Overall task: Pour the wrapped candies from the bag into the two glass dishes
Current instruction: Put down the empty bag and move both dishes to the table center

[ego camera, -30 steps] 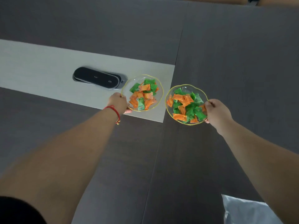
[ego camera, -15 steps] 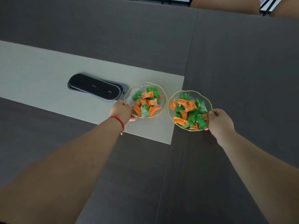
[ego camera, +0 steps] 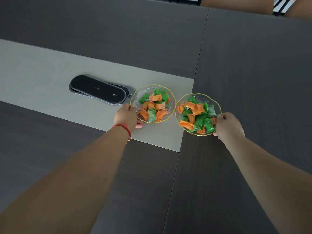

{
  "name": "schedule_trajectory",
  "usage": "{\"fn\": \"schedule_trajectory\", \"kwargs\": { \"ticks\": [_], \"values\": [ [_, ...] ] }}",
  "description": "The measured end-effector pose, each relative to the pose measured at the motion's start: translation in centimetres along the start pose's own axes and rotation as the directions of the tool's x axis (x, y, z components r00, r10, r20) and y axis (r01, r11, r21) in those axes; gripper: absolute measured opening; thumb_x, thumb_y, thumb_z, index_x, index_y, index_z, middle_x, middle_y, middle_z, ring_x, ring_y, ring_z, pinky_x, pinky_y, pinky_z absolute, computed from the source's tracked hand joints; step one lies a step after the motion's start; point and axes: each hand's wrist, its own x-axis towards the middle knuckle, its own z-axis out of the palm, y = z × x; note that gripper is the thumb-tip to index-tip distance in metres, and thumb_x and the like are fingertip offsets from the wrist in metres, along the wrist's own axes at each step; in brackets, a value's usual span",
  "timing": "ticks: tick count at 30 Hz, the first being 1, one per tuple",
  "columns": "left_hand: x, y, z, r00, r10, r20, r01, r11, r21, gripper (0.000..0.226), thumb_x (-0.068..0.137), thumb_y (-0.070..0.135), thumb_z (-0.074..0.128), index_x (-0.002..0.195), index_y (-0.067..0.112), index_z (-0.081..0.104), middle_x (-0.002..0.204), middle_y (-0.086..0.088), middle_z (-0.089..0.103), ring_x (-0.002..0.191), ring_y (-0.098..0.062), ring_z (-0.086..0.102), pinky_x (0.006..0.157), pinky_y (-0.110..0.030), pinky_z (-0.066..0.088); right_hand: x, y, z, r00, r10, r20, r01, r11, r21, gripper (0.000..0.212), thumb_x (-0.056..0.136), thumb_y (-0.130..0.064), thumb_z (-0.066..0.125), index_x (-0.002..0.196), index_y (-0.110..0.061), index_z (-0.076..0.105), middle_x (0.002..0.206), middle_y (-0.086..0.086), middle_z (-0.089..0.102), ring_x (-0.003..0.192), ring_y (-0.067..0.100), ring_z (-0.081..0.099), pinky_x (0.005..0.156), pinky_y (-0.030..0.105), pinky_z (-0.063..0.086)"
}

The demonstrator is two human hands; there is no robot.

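Note:
Two clear glass dishes with gold scalloped rims stand side by side on the table, almost touching. The left dish (ego camera: 143, 92) holds several orange and green wrapped candies (ego camera: 154, 105). The right dish (ego camera: 200, 97) holds several more candies (ego camera: 196, 115). My left hand (ego camera: 125, 116), with a red string at the wrist, grips the left dish's near-left rim. My right hand (ego camera: 228, 124) grips the right dish's near-right rim. The bag is out of view.
A dark oval pop-up socket cover (ego camera: 99, 90) sits in the light grey centre strip (ego camera: 42, 78), just left of the left dish. Dark wood table panels (ego camera: 253, 65) surround the strip. Chair legs and someone's limbs show at the far edge.
The view has tilted up and the bag's corner at the bottom right has left the frame. Both hands keep hold of the dishes, which stay side by side.

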Motion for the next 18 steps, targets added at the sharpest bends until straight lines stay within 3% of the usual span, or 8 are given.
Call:
{"fn": "schedule_trajectory", "kwargs": {
  "ticks": [5, 8, 10, 13, 16, 18],
  "values": [
    [-0.1, -0.1, 0.0, 1.0, -0.008, -0.014, 0.008, 1.0, -0.003, 0.02, 0.095, 0.028, 0.038, 0.096, 0.014, 0.053, 0.058, -0.008, 0.068, 0.039, -0.013, 0.064, 0.044, -0.022, 0.053, -0.2, -0.1, 0.0, 1.0, -0.028, 0.007, 0.028, 0.998, -0.051, 0.03, 0.098, -0.039, 0.03, 0.103, -0.019, 0.052, 0.081, 0.005, 0.068, 0.065, 0.021, 0.066, 0.056, 0.028, 0.044],
    [-0.2, 0.0, -0.1, 1.0, 0.002, -0.024, -0.002, 1.0, -0.005, 0.025, 0.095, 0.035, 0.039, 0.098, 0.013, 0.051, 0.063, -0.011, 0.069, 0.042, -0.015, 0.066, 0.047, -0.026, 0.057, -0.5, 0.0, -0.1, 0.999, -0.048, 0.01, 0.049, 0.998, -0.046, 0.034, 0.097, -0.042, 0.03, 0.107, -0.019, 0.052, 0.081, 0.003, 0.066, 0.066, 0.021, 0.068, 0.056, 0.028, 0.044],
    [-0.3, 0.1, -0.1, 0.999, 0.015, -0.03, -0.015, 1.0, 0.011, 0.031, 0.094, 0.041, 0.039, 0.1, 0.012, 0.05, 0.07, -0.013, 0.071, 0.048, -0.02, 0.068, 0.053, -0.032, 0.06, -0.5, 0.1, -0.2, 0.999, -0.037, 0.008, 0.037, 0.999, -0.03, 0.037, 0.097, -0.045, 0.03, 0.111, -0.019, 0.052, 0.083, 0.002, 0.066, 0.064, 0.02, 0.068, 0.057, 0.029, 0.048],
    [-0.4, 0.1, 0.1, 0.998, 0.01, -0.055, -0.007, 0.999, 0.039, 0.038, 0.093, 0.049, 0.039, 0.104, 0.014, 0.046, 0.076, -0.01, 0.071, 0.049, -0.021, 0.069, 0.049, -0.028, 0.057, -0.6, 0.4, -0.2, 1.0, 0.004, 0.019, -0.005, 0.999, 0.049, 0.044, 0.096, -0.049, 0.031, 0.12, -0.018, 0.051, 0.084, 0.001, 0.066, 0.066, 0.018, 0.069, 0.065, 0.038, 0.059],
    [-0.9, 0.1, 0.3, 0.997, -0.009, -0.083, 0.008, 1.0, -0.014, 0.043, 0.091, 0.052, 0.042, 0.11, 0.014, 0.041, 0.084, -0.011, 0.069, 0.053, -0.021, 0.07, 0.047, -0.027, 0.056, -1.3, 0.6, -0.4, 0.998, 0.029, 0.059, -0.037, 0.989, 0.145, 0.051, 0.097, -0.05, 0.034, 0.135, -0.018, 0.042, 0.103, 0.003, 0.066, 0.074, 0.018, 0.069, 0.071, 0.043, 0.059],
    [-1.7, -0.2, 0.4, 0.997, -0.026, -0.076, 0.02, 0.997, -0.076, 0.043, 0.09, 0.05, 0.045, 0.112, 0.014, 0.038, 0.082, -0.01, 0.068, 0.06, -0.024, 0.07, 0.058, -0.031, 0.058, -2.4, 0.7, -0.9, 0.992, 0.066, 0.105, -0.087, 0.973, 0.214, 0.056, 0.097, -0.049, 0.037, 0.145, -0.019, 0.032, 0.115, 0.005, 0.066, 0.08, 0.016, 0.067, 0.063, 0.032, 0.052]
  ]
}}
